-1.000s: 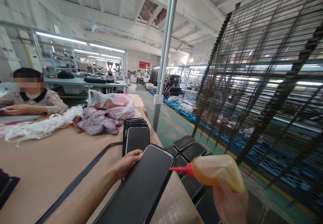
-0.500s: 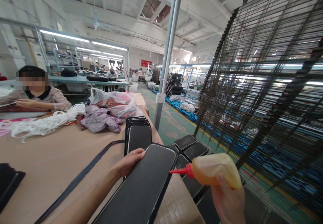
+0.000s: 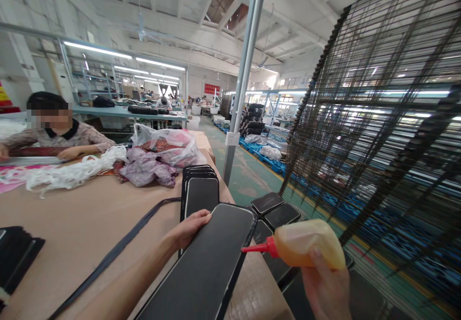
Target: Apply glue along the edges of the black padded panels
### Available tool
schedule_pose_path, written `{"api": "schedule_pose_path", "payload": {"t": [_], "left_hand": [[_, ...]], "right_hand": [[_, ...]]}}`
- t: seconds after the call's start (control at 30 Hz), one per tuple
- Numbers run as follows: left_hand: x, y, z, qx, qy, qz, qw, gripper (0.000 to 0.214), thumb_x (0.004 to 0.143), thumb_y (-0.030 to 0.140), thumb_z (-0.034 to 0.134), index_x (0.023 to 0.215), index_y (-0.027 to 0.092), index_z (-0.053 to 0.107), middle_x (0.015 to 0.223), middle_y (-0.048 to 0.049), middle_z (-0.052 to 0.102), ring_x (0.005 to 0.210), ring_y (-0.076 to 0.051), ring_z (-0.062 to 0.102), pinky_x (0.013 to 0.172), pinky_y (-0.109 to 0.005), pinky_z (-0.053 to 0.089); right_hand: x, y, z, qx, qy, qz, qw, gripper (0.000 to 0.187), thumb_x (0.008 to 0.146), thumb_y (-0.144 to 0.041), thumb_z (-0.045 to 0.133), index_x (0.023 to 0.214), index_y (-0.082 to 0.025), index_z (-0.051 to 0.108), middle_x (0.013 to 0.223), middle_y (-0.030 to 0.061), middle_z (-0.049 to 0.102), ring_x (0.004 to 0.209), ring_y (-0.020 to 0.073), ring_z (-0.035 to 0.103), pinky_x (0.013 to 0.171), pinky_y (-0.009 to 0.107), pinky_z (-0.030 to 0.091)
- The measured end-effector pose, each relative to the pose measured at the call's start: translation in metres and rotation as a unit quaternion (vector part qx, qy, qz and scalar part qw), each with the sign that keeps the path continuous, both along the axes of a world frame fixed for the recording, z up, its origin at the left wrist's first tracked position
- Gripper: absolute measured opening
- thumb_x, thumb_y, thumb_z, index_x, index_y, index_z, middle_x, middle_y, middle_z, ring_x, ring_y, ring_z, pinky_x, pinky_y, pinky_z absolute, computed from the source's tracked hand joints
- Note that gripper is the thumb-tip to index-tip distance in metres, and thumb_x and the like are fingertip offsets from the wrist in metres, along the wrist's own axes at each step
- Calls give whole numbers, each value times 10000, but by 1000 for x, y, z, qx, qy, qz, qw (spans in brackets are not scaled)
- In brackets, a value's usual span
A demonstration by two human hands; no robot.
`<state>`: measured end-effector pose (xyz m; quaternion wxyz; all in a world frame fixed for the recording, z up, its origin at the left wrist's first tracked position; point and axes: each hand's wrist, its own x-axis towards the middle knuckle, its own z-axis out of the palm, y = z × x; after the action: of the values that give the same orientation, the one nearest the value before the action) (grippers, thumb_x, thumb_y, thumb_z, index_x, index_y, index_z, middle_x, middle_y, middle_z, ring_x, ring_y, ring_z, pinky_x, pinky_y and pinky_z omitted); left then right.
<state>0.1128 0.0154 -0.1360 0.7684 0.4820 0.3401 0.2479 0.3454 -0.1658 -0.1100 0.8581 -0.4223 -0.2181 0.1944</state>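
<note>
My left hand [image 3: 194, 227] grips the left edge of a long black panel [image 3: 212, 257] with rounded corners and a pale line along its rim. The panel lies tilted toward me, its near end cut off by the frame. In my right hand [image 3: 326, 281] is a squeeze bottle [image 3: 309, 244] of amber liquid, held sideways. Its red nozzle [image 3: 257, 247] points left, with the tip at the panel's right edge. Just beyond my left hand stands a stack of similar black panels [image 3: 201, 192].
More black panels [image 3: 279, 214] lie low to the right of the brown-covered table [image 3: 144, 243]. A dark strip [image 3: 118, 248] crosses the table. White cords [image 3: 86, 166] and bagged fabric [image 3: 151, 166] lie farther back. A co-worker [image 3: 54, 132] sits at left; a wire rack [image 3: 378, 118] rises at right.
The nozzle tip has shifted slightly along the panel's right edge, toward me. The co-worker's hands have lowered to the table. The whole view has shifted a little.
</note>
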Motion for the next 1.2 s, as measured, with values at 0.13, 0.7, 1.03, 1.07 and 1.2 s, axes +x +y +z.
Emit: {"api": "schedule_pose_path", "payload": {"t": [0.13,0.7,1.03,1.07,1.2], "left_hand": [[1,2,0,-5,2,6,1000,456,603,474,758,826,179,492,646,49,566,552,-91,520,528,-203,376],[10,15,-7,-10,3,26,1000,437,565,439,777,772,187,486,600,60,565,513,-87,528,506,-201,408],[18,26,-9,-1,5,28,1000,411,560,407,769,767,182,495,576,62,556,483,-86,512,490,-208,411],[18,26,-8,0,6,28,1000,403,562,399,769,766,182,497,575,63,554,482,-85,510,488,-206,409],[20,28,-7,2,10,28,1000,373,573,369,767,764,177,510,578,60,554,487,-87,518,490,-203,407]], "right_hand": [[-3,0,2,-6,14,9,1000,343,656,-292,802,947,-181,660,863,32,670,850,202,615,712,263,516],[-7,-5,-1,-22,33,25,999,444,590,-293,839,981,-188,657,880,42,685,809,224,643,674,275,545],[-8,-11,-2,-38,56,32,997,457,537,-303,869,933,-189,673,829,37,678,792,204,636,668,238,540],[-7,-11,-3,-40,53,36,997,473,536,-301,869,950,-188,671,841,44,677,784,211,636,667,255,544],[3,-11,-12,-40,32,45,998,564,542,-271,857,1058,-200,642,927,63,671,789,232,633,654,289,546]]}}
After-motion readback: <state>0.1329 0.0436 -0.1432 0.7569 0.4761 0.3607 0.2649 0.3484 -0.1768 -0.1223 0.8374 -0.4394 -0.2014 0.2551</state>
